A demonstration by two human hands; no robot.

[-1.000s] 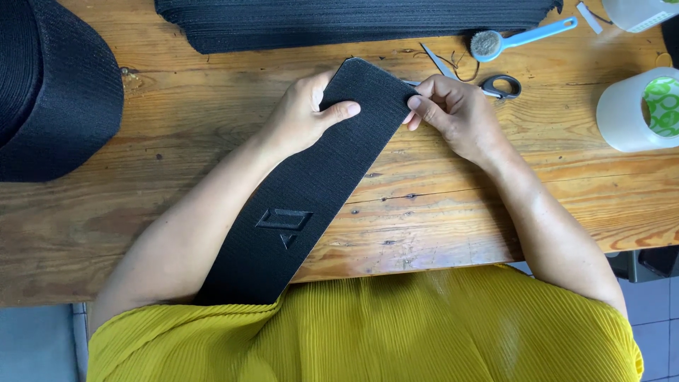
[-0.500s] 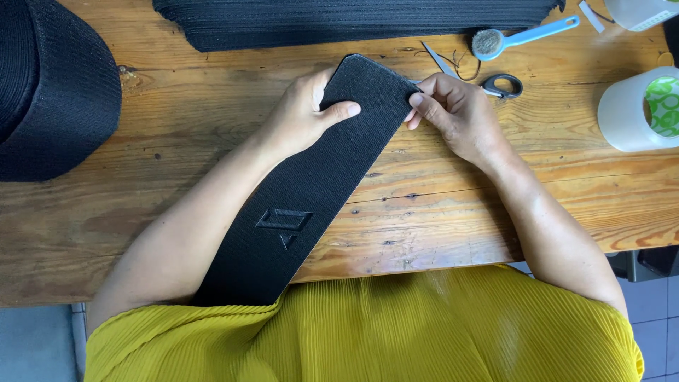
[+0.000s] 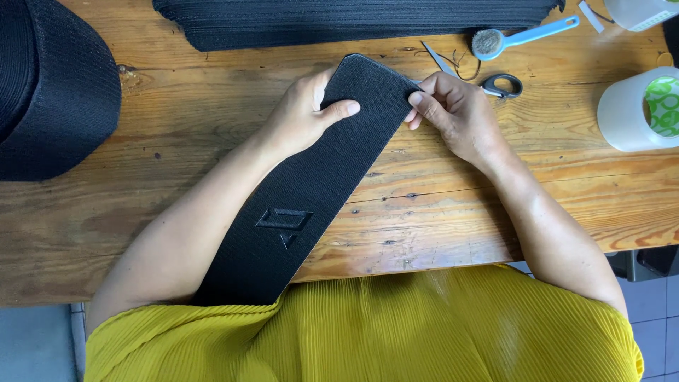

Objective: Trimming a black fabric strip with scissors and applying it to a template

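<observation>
A wide black woven strap (image 3: 304, 198) with an embossed geometric mark lies slanted across the wooden table (image 3: 177, 127), its near end hanging over the edge at my lap. My left hand (image 3: 304, 117) grips the strap's far end, thumb on top and fingers under its left edge. My right hand (image 3: 453, 113) pinches the same end at its right corner with thumb and fingertips. The end looks folded over into a rounded edge.
Scissors (image 3: 488, 81) and a blue-handled brush (image 3: 516, 35) lie just beyond my right hand. A pile of black straps (image 3: 339, 21) runs along the far edge. A big black roll (image 3: 49, 92) sits left. A white tape roll (image 3: 636, 106) stands right.
Both hands have barely moved. The strap's far end has been smoothed slightly, and my right fingers have shifted a little along its corner.
</observation>
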